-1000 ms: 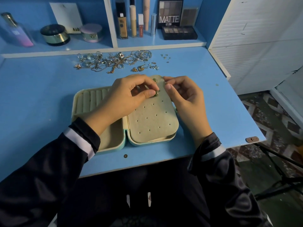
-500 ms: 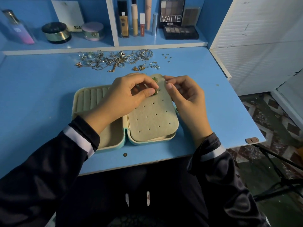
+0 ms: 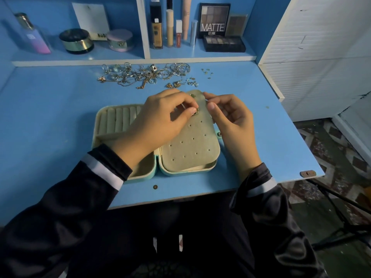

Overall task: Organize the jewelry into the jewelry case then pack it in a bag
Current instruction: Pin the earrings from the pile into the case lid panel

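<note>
An open mint-green jewelry case [image 3: 112, 125] lies on the blue desk. Its beige earring panel [image 3: 188, 145], dotted with small holes, covers the case's right half. My left hand [image 3: 160, 121] pinches a small gold earring [image 3: 196, 111] against the panel's upper part. My right hand [image 3: 228, 115] holds the panel's upper right edge between thumb and curled fingers. Another gold earring [image 3: 193, 95] sits at the panel's top. A pile of loose jewelry [image 3: 146, 74], chains and rings, lies behind the case.
Small studs [image 3: 206, 72] lie scattered to the right of the pile. The shelf behind holds a perfume bottle [image 3: 34, 35], round jars [image 3: 77, 41], makeup tubes [image 3: 169, 29] and eyeshadow palettes [image 3: 220, 31]. A white wall panel [image 3: 313, 47] borders the desk's right side.
The view has shifted slightly downward. Both hands stay at the top of the panel with only small finger movements around the earring.
</note>
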The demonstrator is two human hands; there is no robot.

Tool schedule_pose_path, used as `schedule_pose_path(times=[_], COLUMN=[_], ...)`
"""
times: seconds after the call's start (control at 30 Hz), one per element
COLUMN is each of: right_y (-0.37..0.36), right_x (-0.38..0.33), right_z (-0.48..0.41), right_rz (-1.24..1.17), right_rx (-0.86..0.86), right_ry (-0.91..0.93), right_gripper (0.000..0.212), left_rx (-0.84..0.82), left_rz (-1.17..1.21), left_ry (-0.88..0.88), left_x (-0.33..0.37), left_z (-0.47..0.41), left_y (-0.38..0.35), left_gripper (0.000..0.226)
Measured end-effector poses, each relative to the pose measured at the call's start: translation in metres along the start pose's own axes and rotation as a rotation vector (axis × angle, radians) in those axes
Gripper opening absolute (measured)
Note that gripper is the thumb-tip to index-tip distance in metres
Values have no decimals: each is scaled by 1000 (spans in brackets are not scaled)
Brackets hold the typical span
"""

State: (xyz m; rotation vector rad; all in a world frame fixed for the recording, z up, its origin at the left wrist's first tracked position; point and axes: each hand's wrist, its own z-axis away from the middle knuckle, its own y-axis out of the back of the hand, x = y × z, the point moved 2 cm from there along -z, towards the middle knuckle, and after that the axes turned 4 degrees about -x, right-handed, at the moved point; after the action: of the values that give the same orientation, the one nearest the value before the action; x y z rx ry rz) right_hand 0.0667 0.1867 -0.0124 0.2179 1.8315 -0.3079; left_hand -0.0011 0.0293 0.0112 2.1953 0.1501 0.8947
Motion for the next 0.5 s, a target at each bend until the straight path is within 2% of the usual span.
schedule_pose_path(times=[0.17,0.5], right_y=[-2,-13], right_x=[-3,-9], right_z=[1,2], right_rz=[-58,-164], right_rx=[-4,-32], right_ry=[11,19], right_gripper=[3,6], left_rx=[32,57], left_rz=[-7,210], left_ry=[-1,113], left_x=[4,15], left_z=[6,30], left_y=[6,11], left_gripper=[12,26])
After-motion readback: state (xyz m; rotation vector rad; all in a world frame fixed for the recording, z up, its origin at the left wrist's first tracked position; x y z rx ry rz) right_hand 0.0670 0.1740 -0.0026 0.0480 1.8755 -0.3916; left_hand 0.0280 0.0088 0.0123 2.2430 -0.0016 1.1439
